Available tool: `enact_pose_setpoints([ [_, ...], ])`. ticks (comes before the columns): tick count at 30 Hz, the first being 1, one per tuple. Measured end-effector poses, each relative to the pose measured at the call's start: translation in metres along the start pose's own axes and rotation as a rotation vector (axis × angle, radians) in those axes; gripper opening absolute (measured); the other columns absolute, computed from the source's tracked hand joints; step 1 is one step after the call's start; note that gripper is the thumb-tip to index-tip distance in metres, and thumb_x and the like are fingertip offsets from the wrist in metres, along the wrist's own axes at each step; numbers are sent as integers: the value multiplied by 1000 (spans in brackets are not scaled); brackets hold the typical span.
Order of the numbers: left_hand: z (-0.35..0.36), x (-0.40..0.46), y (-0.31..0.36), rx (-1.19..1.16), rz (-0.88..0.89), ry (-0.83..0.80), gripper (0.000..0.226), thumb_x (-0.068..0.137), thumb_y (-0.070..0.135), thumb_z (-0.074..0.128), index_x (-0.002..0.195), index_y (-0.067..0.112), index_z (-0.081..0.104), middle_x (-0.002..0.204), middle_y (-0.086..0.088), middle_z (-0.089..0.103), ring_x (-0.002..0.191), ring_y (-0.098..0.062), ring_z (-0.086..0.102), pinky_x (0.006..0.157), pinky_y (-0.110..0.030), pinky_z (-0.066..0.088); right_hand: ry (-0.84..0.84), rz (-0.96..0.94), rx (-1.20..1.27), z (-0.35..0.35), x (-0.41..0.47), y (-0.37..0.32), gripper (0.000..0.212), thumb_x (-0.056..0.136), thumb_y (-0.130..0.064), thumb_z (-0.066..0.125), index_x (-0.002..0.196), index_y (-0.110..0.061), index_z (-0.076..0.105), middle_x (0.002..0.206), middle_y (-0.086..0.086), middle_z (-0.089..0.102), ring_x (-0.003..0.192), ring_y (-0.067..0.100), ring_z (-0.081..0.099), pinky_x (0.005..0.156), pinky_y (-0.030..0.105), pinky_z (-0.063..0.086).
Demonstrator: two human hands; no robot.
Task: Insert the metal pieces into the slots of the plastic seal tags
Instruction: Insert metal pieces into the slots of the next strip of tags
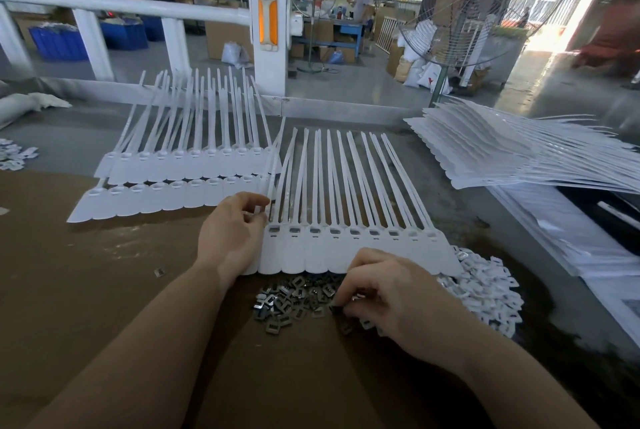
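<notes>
A joined strip of white plastic seal tags [349,255] lies before me on brown cardboard, tails pointing away. Most of its slots hold a dark metal piece; the two rightmost look white. My left hand [235,238] rests on the strip's left end, fingers curled and pinching the leftmost tail. A heap of small metal pieces [294,300] lies just in front of the strip. My right hand [384,293] is down on the right side of that heap, fingertips pinched among the pieces; what they hold is hidden.
Two more tag strips [180,186] lie overlapped at the left rear. A tall stack of strips [502,155] sits at the right. White plastic clips [488,286] are piled right of my hand. A white railing [270,48], a floor fan [460,13] and people stand beyond.
</notes>
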State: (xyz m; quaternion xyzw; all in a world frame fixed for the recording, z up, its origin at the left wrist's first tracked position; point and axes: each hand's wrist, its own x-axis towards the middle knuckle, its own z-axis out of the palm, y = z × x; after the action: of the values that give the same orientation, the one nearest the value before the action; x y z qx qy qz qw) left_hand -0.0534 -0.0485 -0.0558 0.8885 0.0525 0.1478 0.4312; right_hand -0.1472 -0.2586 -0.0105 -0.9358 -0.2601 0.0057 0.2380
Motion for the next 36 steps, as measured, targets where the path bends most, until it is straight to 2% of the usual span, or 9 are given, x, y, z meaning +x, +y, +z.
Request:
enact_pose_setpoints([
  [5,0,0,-1,-6,1,-6,19,92,20,56,106,32,61,99,3,60,75,0,50,59,-16,35,-109,-17,-15,-2,-1,1,14,79,-33,71,92,-30,71,86,-25,46,83,-6,45,72,9,33],
  [12,0,0,-1,-7,2,-8,19,92,20,56,106,31,61,100,2,60,75,0,50,59,-15,35,-84,-29,-54,1,-1,-1,4,83,-28,68,86,-29,68,82,-27,42,85,-3,42,76,17,35],
  [14,0,-1,-1,-4,0,-7,19,92,20,56,107,31,62,101,2,60,77,-2,50,60,-18,36,-73,-14,2,0,-2,-1,10,84,-24,67,80,-32,63,83,-25,47,82,-4,46,76,16,38],
  [17,0,-1,0,-8,3,-5,20,92,20,56,108,30,62,101,2,60,77,-3,50,59,-16,35,36,46,100,-5,-3,4,24,84,-19,65,74,-38,56,82,-19,59,80,-4,55,77,16,47],
  [19,0,-1,1,-6,3,-5,20,92,19,56,109,29,62,101,2,60,77,-3,50,60,-17,35,132,77,129,-9,-2,10,26,84,-15,66,75,-37,57,79,-18,62,79,-4,58,76,15,48],
  [23,-1,-2,3,-1,2,-7,21,93,18,55,110,28,62,102,3,59,82,-7,51,66,-22,35,222,155,165,-15,-1,25,14,84,-11,66,89,-24,67,77,-17,63,77,-8,58,71,6,44],
  [25,-2,-3,3,1,1,-7,22,93,18,55,110,28,62,102,3,59,84,-8,51,70,-23,35,253,196,160,-16,-1,30,12,84,-12,66,89,-23,68,80,-18,64,78,-9,58,70,4,44],
  [31,-2,-4,5,0,-7,-6,22,92,18,56,111,28,63,101,3,58,85,-9,52,72,-24,36,379,238,88,-16,-1,36,19,89,-12,58,81,-28,58,77,-12,63,74,1,60,69,19,51],
  [36,-2,-4,5,-5,-10,-8,22,92,18,56,110,28,63,100,3,60,85,-9,52,71,-23,36,432,289,158,-19,0,40,15,85,-11,65,82,-25,68,76,-16,65,75,-6,60,66,4,45],
])
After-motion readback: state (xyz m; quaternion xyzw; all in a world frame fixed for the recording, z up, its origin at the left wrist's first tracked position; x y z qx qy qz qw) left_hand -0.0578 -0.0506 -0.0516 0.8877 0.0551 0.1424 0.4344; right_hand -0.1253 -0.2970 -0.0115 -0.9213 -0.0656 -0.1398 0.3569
